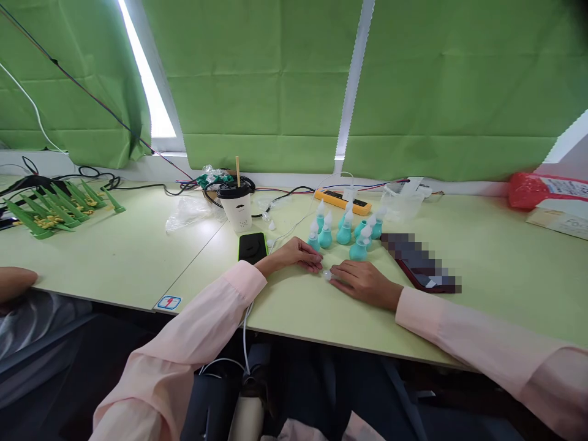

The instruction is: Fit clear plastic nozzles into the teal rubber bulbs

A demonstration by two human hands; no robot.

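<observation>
Several teal squeeze bulbs with frosted white pointed tips, like nasal aspirators [344, 235], stand upright in a cluster just beyond my hands. One teal bulb [361, 229] among them seems to have no tip on it. My right hand [365, 284] rests low over the table, its fingertips closed on a small translucent white piece [327, 275]. To the left of that piece, my left hand [301, 254] has its fingers pinched together. Whatever may be between those fingers is hidden. The two hands are close but apart.
A phone [420, 263] lies right of the bulbs, and a black-and-green device [252, 247] lies left. Behind stand a lidded cup [236, 208], an orange tool [342, 202] and a clear container [403, 203]. Green plastic pieces [59, 208] and another person's arm [17, 283] are far left.
</observation>
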